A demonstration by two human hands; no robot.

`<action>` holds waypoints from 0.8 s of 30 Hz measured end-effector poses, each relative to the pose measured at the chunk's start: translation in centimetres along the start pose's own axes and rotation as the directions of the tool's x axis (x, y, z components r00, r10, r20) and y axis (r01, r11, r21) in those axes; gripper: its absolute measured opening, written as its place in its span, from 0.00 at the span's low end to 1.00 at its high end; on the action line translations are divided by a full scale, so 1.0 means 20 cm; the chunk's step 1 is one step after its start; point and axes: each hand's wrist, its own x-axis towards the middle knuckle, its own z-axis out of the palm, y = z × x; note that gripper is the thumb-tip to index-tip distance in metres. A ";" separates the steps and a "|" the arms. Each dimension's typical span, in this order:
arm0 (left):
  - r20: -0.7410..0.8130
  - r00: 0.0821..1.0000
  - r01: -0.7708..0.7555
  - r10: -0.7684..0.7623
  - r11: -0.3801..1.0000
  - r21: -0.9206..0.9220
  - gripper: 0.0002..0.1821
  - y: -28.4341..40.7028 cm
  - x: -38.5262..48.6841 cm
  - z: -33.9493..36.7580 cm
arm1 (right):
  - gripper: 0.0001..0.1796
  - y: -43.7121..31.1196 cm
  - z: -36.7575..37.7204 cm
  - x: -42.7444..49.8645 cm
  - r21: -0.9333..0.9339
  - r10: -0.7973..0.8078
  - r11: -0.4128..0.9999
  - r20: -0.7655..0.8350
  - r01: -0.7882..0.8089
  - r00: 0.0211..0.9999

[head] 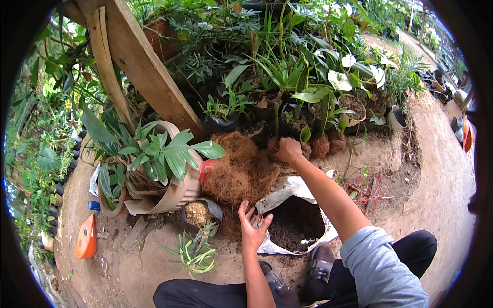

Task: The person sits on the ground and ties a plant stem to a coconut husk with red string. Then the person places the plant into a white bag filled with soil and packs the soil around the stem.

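My right hand (289, 150) reaches forward, its fingers closed at a fibre-wrapped root ball (272, 145) at the left of a row. A green stem (276, 119) rises just above that ball. Beside it stand more root balls (320, 146) bound in brown fibre, with leafy shoots. My left hand (252, 227) is empty, fingers spread, by the left rim of a white sack (294, 184). Dark soil (296, 223) fills the sack, which lies rolled down before my feet. A heap of coconut fibre (231, 181) is piled beyond my left hand.
A big cracked planter (188, 188) with leafy plants stands left, under a slanting wooden beam (154, 69). Near it are a small pot of pale chips (198, 213), a spider plant (194, 254) and an orange scoop-like object (86, 238). Dense potted plants line the back.
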 end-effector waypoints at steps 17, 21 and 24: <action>-0.006 1.000 0.009 -0.009 1.000 0.017 0.54 0.03 0.00 0.00 | 0.41 0.04 0.02 -0.01 0.070 -0.029 0.997 -0.042 0.032 0.999; -0.009 1.000 0.007 -0.007 1.000 0.029 0.54 0.05 -0.01 0.01 | 0.40 0.03 0.02 -0.08 0.040 -0.065 0.996 -0.258 0.078 0.964; -0.006 1.000 -0.006 0.006 0.999 0.035 0.55 0.06 -0.02 0.01 | 0.31 0.04 -0.03 -0.16 0.077 -0.086 0.991 -0.275 0.111 0.958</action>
